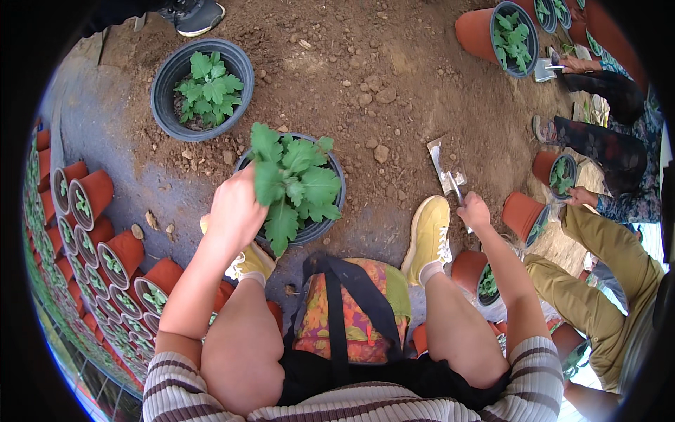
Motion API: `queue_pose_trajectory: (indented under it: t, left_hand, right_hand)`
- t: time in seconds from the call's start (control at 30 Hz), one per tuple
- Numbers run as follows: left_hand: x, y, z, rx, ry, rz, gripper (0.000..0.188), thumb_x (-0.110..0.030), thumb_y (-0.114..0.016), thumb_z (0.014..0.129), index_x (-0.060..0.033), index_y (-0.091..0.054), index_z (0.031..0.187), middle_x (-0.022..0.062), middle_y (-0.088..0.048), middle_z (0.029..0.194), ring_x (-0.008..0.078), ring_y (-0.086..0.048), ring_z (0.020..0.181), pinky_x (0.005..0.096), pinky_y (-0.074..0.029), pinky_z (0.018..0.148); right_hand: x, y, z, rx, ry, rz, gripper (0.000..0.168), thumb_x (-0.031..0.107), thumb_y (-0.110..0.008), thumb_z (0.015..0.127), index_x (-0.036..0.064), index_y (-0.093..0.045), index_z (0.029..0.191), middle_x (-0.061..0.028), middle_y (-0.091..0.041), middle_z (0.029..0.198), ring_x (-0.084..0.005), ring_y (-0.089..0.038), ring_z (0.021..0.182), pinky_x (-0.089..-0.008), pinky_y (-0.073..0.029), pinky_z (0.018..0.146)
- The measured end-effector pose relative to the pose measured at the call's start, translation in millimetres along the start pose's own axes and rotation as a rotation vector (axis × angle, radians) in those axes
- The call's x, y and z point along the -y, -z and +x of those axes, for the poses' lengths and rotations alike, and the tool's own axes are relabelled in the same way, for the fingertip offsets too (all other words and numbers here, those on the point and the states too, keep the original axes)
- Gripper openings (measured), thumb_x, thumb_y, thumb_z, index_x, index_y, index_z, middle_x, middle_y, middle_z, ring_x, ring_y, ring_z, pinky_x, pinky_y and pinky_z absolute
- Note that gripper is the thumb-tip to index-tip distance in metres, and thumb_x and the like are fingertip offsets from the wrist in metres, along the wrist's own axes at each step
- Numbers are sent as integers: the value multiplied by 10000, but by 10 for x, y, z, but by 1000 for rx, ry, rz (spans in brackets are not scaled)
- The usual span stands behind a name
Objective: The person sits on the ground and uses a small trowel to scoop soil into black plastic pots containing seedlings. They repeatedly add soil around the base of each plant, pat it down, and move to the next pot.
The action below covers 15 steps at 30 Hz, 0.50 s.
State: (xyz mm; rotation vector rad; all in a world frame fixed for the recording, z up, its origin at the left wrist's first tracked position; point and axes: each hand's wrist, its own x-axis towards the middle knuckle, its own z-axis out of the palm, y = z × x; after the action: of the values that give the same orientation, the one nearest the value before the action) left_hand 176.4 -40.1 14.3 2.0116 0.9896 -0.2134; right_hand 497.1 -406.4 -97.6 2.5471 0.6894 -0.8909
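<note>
A leafy green plant [300,184] stands over a dark plastic pot [337,211] between my feet. At its left side my left hand [240,203] is closed around the plant's base or leaves; the fingertips are hidden behind foliage. My right hand [473,212] grips the handle of a metal hand trowel [445,166], its blade low over the brown soil [379,126] to the right of the pot. Up and to the left, a second dark pot [161,100] holds a similar plant [212,89] with soil around its stem.
A floral bag with dark straps [337,311] lies between my legs. Many red-brown potted seedlings [124,256] crowd the left. At the right, co-workers' hands [580,196] and legs [559,295] are near more pots [522,211]. Another person's shoe [198,18] is at the top left.
</note>
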Motion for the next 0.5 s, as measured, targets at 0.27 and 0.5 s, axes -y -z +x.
queue_pose_trajectory:
  t: [0.27, 0.5]
  left_hand:
    - [197, -233, 414, 441, 375, -1340, 624, -536, -486, 867, -18, -467, 1215, 104, -565, 1135, 192, -557, 1021, 336, -435, 915]
    - [283, -363, 569, 591, 409, -937, 379, -375, -524, 892, -30, -609, 1023, 58, -643, 916, 148, -598, 836, 302, -480, 785]
  right_hand:
    - [-92, -113, 80, 144, 83, 210, 186, 66, -574, 739, 33, -511, 911, -124, -608, 770, -291, -612, 762, -374, -483, 721]
    - [1574, 694, 64, -451, 694, 330, 372, 37, -569, 708, 39, -527, 1077, -173, -532, 1055, -339, -523, 1011, -406, -449, 861]
